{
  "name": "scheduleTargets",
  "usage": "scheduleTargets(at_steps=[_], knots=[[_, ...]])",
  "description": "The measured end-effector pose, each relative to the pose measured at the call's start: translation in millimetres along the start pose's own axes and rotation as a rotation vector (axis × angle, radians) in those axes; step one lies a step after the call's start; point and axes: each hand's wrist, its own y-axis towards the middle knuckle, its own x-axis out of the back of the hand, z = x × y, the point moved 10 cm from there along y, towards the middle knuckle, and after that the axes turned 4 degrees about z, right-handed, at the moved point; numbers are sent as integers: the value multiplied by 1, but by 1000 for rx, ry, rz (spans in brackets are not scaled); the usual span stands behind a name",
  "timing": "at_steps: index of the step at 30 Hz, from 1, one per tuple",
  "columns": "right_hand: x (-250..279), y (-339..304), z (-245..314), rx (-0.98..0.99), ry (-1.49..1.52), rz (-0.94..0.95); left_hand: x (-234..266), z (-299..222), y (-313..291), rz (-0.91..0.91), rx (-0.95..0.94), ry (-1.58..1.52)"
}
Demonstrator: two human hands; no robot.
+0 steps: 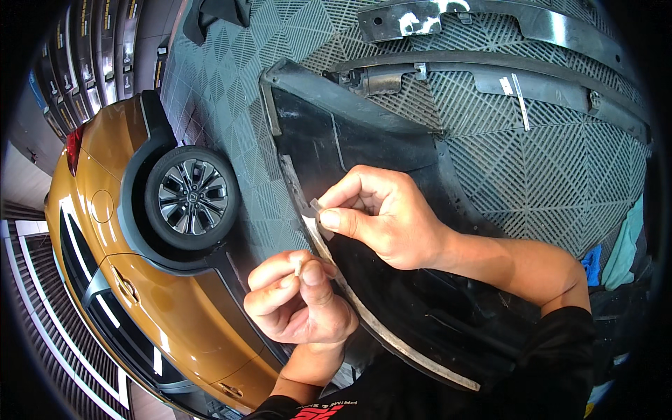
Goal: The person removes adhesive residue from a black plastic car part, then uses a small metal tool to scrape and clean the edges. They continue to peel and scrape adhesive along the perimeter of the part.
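Observation:
A large black curved panel (392, 157), apparently a car body part, lies in front of me. Along its left edge runs a narrow pale strip (380, 325) that looks dirty and worn. My right hand (392, 217) pinches the end of a thin greyish strip (316, 205) at that edge between thumb and forefinger. Lower and to the left, my left hand (297, 297) is held palm up beside the edge. Its thumb and fingers pinch a small whitish scrap (298, 267), whose material I cannot make out.
An orange-gold car (196, 318) with a dark alloy wheel (192, 199) stands at the left. Two long dark trim pieces (560, 31) (560, 94) lie on the grey grid floor mat (539, 185) at the back right. Teal and blue cloths (625, 248) are at the right.

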Motion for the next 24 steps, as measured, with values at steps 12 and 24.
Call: scheduleTargets(at_steps=[12, 24], knots=[[5, 7, 6, -26, 27, -4, -8, -2, 9, -7, -28, 42], [9, 2, 7, 12, 59, -68, -13, -5, 12, 87, -49, 50]])
